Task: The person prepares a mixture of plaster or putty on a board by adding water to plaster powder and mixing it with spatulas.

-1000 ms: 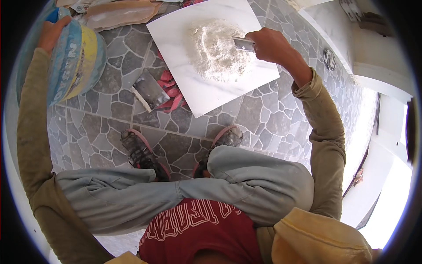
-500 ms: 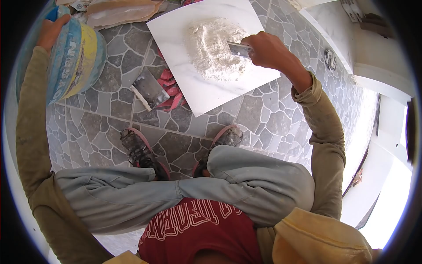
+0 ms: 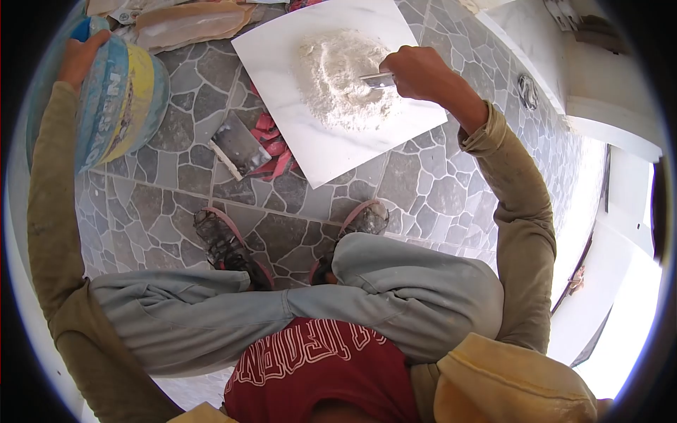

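- Your right hand [image 3: 416, 70] grips scraper [image 3: 376, 80], blade in powder heap [image 3: 338, 74] on white tile [image 3: 282, 84]. Powder looks dry, mixing prob. barely begun.
- Left hand [image 3: 79, 55] rests on bucket [image 3: 116, 95]; grip unclear.

The person wears a dusty olive-brown long-sleeved top [image 3: 518, 211] with the cuffs bunched at the wrists, over a dark red shirt [image 3: 317, 374] printed with white outlined letters. Pale grey trousers [image 3: 296, 303] are creased at the knees, and 2 worn sandals [image 3: 226, 243] have pink straps.
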Demonstrator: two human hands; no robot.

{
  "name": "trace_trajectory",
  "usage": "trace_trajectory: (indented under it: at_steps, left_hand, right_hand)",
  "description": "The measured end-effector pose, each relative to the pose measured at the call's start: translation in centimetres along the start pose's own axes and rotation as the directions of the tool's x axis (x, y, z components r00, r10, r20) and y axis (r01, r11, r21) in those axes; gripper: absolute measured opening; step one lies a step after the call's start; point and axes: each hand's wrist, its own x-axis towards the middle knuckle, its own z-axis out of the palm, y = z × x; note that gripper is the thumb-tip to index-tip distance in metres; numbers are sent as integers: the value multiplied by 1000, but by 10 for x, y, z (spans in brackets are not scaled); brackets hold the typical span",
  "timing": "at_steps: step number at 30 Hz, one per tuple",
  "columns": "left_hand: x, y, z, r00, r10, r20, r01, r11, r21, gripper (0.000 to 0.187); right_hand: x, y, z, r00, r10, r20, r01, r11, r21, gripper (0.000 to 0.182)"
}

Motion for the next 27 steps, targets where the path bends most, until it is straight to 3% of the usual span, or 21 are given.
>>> trace_trajectory:
  at_steps: [3, 5, 6, 8, 9, 11, 12, 14, 15, 16, 17, 19, 20, 21, 22, 23, 26, 27]
  left_hand:
    - [-2, 1, -5, 996, -70, 61, 71, 997, -14, 42]
    - [-5, 6, -11, 949, -206, 240, 256, 946, -200, 48]
    - [-13, 15, -8, 950, -205, 234, 253, 947, -198, 48]
    - [-33, 38, 2, 978, -211, -9, 141, 687, -713, 54]
    - [-34, 37, -3, 980, -201, -6, 137, 690, -711, 54]
    - [-25, 16, -21, 878, -433, 203, 430, 527, -733, 55]
    - [-15, -10, -34, 882, -425, 203, 424, 530, -734, 55]
    - [10, -64, -52, 793, -344, 503, 556, 748, -363, 51]
    - [25, -69, -34, 803, -345, 486, 544, 757, -361, 51]
    - [37, -83, -20, 799, -205, 565, 287, 956, -59, 54]
    - [43, -106, -25, 796, -224, 563, 175, 974, 141, 58]
    - [54, -149, -35, 788, -262, 557, -82, 852, 518, 68]
    - [32, -118, -30, 782, -348, 518, 44, 859, 510, 69]
    - [35, -133, -21, 787, -287, 547, -100, 815, 571, 70]
    - [63, -222, 2, 748, -30, 663, -286, 887, 363, 69]
    - [50, -225, 13, 797, 26, 604, -360, 823, 439, 64]
    - [43, -230, 29, 784, -136, 606, -214, 857, 469, 64]
    - [48, -234, 34, 768, -160, 620, -197, 863, 466, 64]
  right_hand:
    - [4, 10, -11, 1000, 21, -19, -22, 996, -91, 32]
    - [5, 15, -18, 994, 51, -93, -60, 993, -103, 33]
    - [7, 16, -17, 994, 48, -100, -58, 993, -103, 33]
    - [6, 18, -10, 989, -26, -143, 15, 997, -79, 30]
    - [8, 20, -5, 989, -17, -148, 6, 997, -76, 30]
    - [12, 24, 3, 983, 4, -182, -23, 994, -104, 27]
    - [9, 24, -5, 982, 11, -187, -31, 994, -107, 27]
    - [0, 20, -30, 942, 150, -299, -143, 989, 45, 25]
    - [-3, 24, -31, 925, 128, -358, -98, 990, 103, 27]
    - [-9, 23, -34, 932, 186, -312, -152, 980, 130, 26]
    - [-8, 12, -36, 936, 207, -284, -163, 972, 171, 26]
    - [-20, 1, -27, 935, 226, -273, -170, 962, 213, 23]
    - [-27, 0, -24, 939, 234, -252, -177, 957, 229, 23]
    - [-39, -4, -24, 921, 286, -266, -211, 938, 276, 24]
    - [-46, 0, -22, 917, 286, -278, -209, 938, 277, 24]
    - [-59, 6, -20, 897, 315, -310, -211, 922, 325, 23]
    - [-96, 10, -21, 820, 447, -357, -283, 859, 426, 20]
    - [-101, -2, -40, 810, 541, -227, -376, 775, 508, 19]
